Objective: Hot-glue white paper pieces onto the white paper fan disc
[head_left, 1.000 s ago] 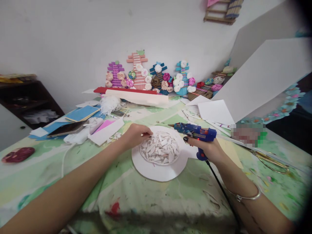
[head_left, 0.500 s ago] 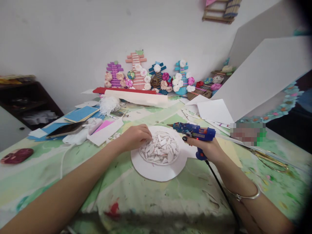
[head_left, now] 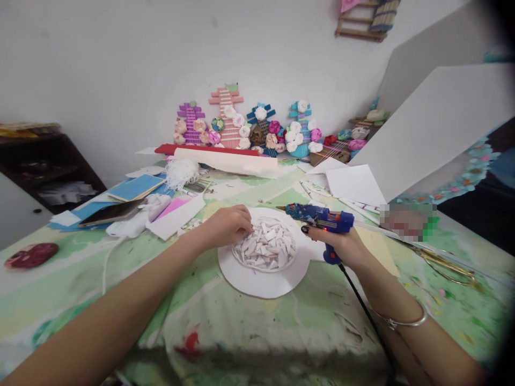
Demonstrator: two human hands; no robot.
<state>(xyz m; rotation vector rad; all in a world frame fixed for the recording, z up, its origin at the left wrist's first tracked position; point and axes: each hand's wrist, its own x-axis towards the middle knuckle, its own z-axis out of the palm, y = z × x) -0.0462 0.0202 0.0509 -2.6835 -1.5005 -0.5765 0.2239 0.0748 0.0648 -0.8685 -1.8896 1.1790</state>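
Observation:
A white paper disc [head_left: 257, 281] lies on the paint-stained green table, with a round patch of small white folded paper pieces [head_left: 265, 245] stuck on its middle. My left hand [head_left: 227, 225] rests on the patch's left edge, fingers curled and pressed down on the pieces. My right hand [head_left: 341, 245] grips a blue hot glue gun [head_left: 322, 219] just right of the disc. Its nozzle points left over the disc's far rim, and its black cord runs toward me. A bangle [head_left: 402, 323] sits on my right wrist.
Coloured paper-flower crafts [head_left: 257, 128] line the wall behind a red and white roll [head_left: 225, 158]. Blue card, pink paper and white scraps [head_left: 132, 206] lie at left. White sheets [head_left: 356, 185] and a large board [head_left: 434, 123] stand at right, with gold scissors [head_left: 446, 265] near the right edge.
My left hand has slid a little right and pressed down onto the paper pieces. The glue gun has shifted slightly left.

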